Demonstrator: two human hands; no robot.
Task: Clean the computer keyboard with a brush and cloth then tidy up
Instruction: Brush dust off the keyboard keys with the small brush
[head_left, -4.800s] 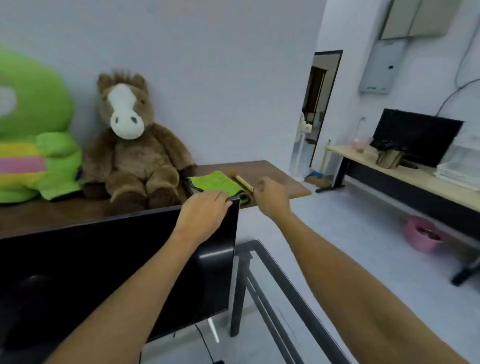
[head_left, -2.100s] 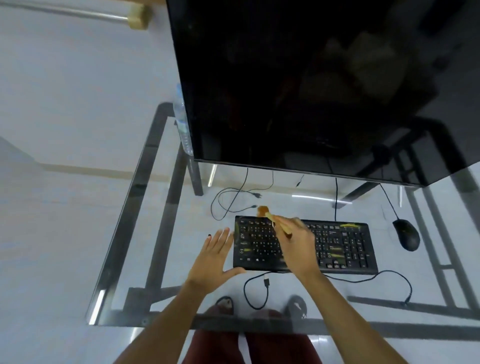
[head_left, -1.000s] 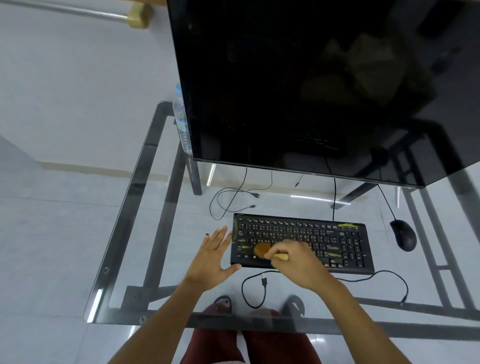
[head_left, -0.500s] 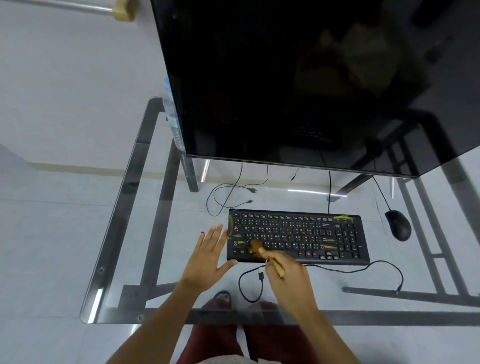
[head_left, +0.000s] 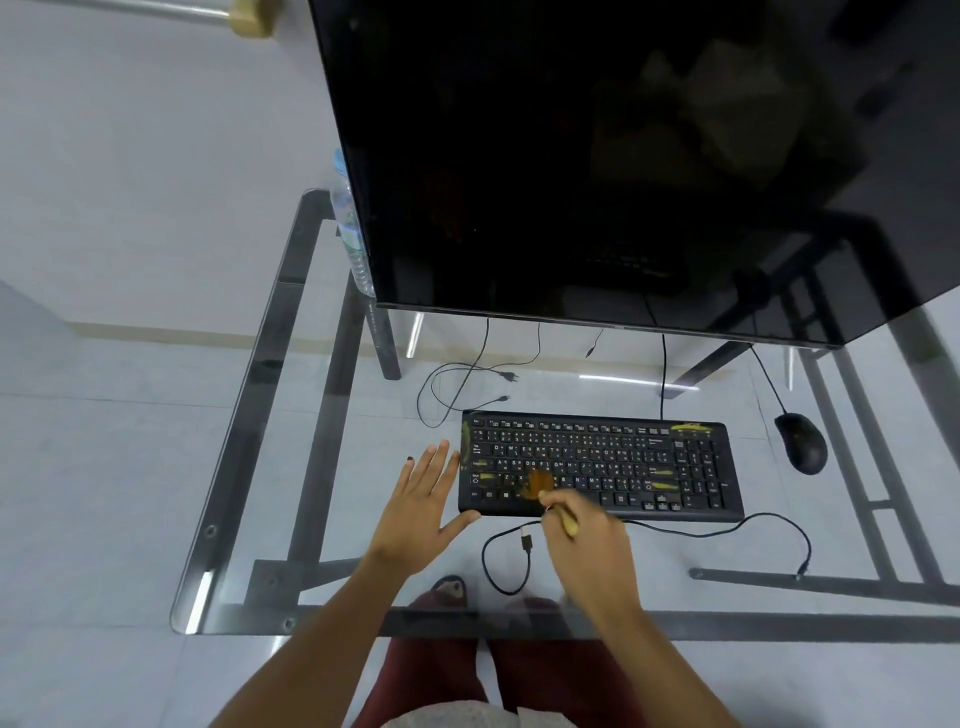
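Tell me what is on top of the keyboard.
On the keyboard: the bristles of the brush gripped by the right hand, plus yellow smears. That hand hides some front-edge keys.

Just beyond the right hand's fingers (head_left: 551, 503), the brush (head_left: 538, 484) shows orange-brown bristles and a yellowish handle over a black keyboard (head_left: 602, 467) with white legends and yellow-green smears; beside it, a black mouse (head_left: 801, 442).

Monitor (head_left: 597, 156), mouse (head_left: 801, 442), bottle (head_left: 349, 228), glass desk (head_left: 291, 415)

keyboard (head_left: 602, 465) before monitor (head_left: 597, 156), mouse (head_left: 801, 441) at its right
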